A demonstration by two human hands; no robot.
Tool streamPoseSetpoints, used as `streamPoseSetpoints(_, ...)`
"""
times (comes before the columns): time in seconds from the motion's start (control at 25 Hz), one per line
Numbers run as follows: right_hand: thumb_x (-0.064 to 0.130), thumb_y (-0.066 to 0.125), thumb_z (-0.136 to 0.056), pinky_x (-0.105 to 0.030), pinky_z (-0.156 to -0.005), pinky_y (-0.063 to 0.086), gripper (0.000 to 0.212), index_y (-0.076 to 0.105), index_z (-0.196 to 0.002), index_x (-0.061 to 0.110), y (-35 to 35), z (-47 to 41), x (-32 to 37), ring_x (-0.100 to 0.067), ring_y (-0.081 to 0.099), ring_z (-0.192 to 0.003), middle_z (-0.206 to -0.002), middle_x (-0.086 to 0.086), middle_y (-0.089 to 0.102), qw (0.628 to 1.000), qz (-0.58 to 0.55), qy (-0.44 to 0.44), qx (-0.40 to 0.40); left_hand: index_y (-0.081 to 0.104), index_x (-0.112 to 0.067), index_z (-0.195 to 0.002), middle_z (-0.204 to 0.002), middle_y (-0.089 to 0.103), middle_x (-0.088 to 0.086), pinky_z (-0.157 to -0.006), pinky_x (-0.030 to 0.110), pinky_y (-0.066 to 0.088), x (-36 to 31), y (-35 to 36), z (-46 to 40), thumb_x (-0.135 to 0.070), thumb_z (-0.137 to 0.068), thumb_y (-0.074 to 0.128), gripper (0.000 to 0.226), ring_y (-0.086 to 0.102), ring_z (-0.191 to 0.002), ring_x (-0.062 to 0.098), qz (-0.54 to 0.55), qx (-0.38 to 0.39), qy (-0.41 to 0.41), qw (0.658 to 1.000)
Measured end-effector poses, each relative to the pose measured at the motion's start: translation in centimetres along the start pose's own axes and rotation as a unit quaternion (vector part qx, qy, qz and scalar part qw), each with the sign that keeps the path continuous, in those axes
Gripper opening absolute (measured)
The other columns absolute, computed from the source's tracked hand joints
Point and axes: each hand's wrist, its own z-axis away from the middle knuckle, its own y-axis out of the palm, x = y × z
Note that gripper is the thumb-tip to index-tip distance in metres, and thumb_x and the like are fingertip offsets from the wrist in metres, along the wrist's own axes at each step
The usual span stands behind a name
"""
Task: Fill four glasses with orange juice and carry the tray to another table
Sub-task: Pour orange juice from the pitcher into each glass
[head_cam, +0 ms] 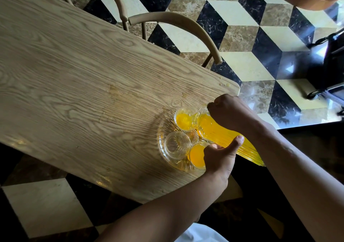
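Juice fills our ribbed clear glass jug [229, 139], heavy and slick; our right hand [227, 111] grips its neck, our left hand [219, 158] curls under its body. Below the grip, the round glass tray [163, 148] on the wooden bench [74, 74] crowds fragile glasses, one empty glass [176, 145] nearest.

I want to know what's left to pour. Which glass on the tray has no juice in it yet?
The clear glass on the tray's left side, toward the table's middle. It looks empty, while the glasses beside it show orange juice.
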Motion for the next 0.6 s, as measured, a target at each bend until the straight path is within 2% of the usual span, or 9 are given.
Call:
streamPoseSetpoints(0.4, 0.026, 0.044, -0.095, -0.027, -0.052, 0.036, 0.034, 0.056, -0.070, 0.006, 0.14, -0.06, 0.05, -0.026, 0.050, -0.062, -0.076, -0.015, 0.059, 1.000, 0.002, 0.004, -0.001, 0.038, -0.021, -0.053, -0.043, 0.038, -0.011, -0.093, 0.063, 0.058, -0.24, 0.18, 0.35, -0.088, -0.012, 0.085, 0.091, 0.044, -0.073, 0.021, 0.027, 0.013, -0.008, 1.000)
streamPoseSetpoints(0.6, 0.025, 0.043, -0.096, -0.027, -0.052, 0.036, 0.036, 0.055, -0.069, 0.006, -0.02, -0.02, 0.21, -0.024, 0.048, -0.059, -0.072, -0.012, 0.056, 1.000, -0.001, -0.007, -0.005, 0.038, -0.020, -0.053, -0.047, 0.039, -0.006, -0.092, 0.063, 0.058, -0.46, 0.11, 0.40, -0.089, -0.011, 0.084, 0.093, 0.046, -0.074, 0.021, 0.019, 0.009, -0.002, 1.000)
